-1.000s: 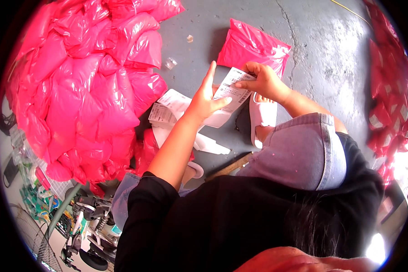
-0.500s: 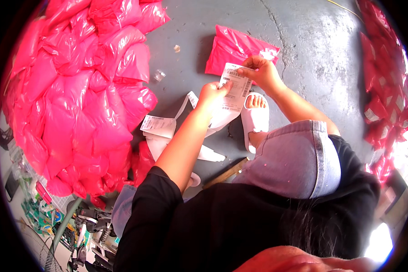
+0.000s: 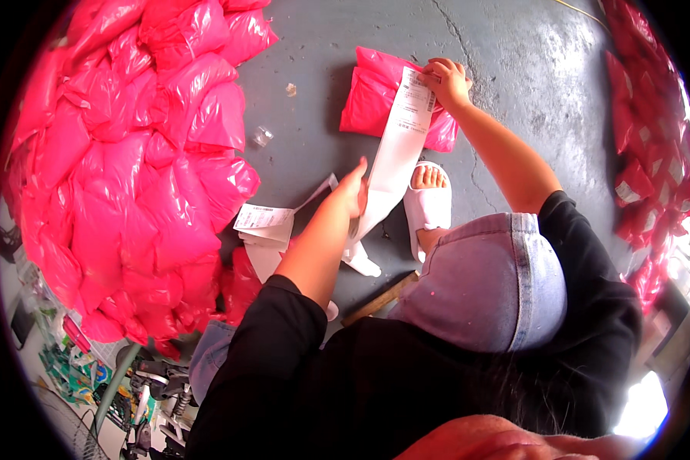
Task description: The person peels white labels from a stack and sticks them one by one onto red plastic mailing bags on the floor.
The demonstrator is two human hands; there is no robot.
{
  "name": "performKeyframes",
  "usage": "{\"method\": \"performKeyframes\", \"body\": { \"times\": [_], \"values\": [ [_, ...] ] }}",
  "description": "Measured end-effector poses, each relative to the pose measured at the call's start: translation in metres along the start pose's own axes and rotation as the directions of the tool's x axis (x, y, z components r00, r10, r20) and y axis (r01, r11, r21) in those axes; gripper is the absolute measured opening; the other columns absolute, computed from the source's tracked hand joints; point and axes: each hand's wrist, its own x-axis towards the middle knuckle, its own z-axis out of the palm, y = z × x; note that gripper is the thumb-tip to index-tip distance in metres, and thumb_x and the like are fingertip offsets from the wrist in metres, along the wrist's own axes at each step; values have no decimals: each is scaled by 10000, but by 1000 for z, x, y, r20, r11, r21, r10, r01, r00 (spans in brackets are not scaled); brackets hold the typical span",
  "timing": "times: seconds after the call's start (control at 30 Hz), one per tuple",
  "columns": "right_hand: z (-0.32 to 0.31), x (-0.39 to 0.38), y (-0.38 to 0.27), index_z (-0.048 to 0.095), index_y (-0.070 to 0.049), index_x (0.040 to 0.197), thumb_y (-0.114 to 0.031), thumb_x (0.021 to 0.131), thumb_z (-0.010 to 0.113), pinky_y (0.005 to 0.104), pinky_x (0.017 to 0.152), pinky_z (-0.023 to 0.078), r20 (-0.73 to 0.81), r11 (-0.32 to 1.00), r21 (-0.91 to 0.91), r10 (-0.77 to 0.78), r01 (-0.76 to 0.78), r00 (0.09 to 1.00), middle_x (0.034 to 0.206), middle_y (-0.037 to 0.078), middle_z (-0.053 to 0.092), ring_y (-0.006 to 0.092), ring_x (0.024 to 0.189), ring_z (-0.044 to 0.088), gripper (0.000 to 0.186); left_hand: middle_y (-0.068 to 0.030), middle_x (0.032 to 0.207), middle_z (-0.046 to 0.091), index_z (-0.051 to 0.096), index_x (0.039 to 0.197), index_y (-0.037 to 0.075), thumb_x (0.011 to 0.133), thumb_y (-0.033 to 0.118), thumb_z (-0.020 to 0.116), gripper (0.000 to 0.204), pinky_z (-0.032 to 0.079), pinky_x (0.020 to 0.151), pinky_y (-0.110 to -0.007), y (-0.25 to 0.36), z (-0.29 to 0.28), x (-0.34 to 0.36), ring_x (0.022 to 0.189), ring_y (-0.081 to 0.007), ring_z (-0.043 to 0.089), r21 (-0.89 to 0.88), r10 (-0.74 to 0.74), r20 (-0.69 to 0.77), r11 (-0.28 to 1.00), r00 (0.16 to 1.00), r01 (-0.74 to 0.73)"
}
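The top end of a label strip (image 3: 399,157) is pinched in the fingers of the right hand (image 3: 448,81), over a pink bag (image 3: 360,106) that is partly covered by it. Whether anything is gripped by the left hand (image 3: 350,192), beside the strip, cannot be told. The space is hemmed by a bag pile (image 3: 138,184), folded labels (image 3: 265,218) and a white slipper (image 3: 428,205).
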Motion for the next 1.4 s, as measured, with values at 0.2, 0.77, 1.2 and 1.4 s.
{"method": "performKeyframes", "body": {
  "times": [0.2,0.77,1.2,1.4],
  "values": [
    [-16,-19,-39,398,-78,1232,-413,769,533,548,983,159,-44,896,-364,-288,253,957,1365,44,282,216,1273,228,587,-71,663,557,545,866,70,749,659,418,614,426,535,-332,-68,-107,-40,528,-196,502,234,-286,-138,921,948,311],
    [-106,-25,-44,614,-2,852,-275,754,578,337,606,452,405,899,230,260,-373,876,758,113,615,174,684,577,293,-140,750,617,632,876,30,789,159,568,169,452,620,-328,-36,-3,-331,681,-227,595,1000,603,9,-9,798,-5],
    [-379,91,167,548,-67,1039,-238,844,422,271,689,418,-160,542,806,585,-237,795,961,73,578,164,802,545,288,-144,750,546,607,1029,171,749,44,463,339,423,613,-379,-100,-4,-415,701,-292,544,964,593,239,-241,769,-114],
    [-73,61,-194,579,-126,939,-477,830,429,272,571,429,795,752,345,85,-562,601,833,-1,607,113,666,541,397,-114,842,582,601,983,118,760,109,446,271,436,683,-383,-94,-17,-418,817,-293,563,952,486,156,-305,860,0]
  ]
}}
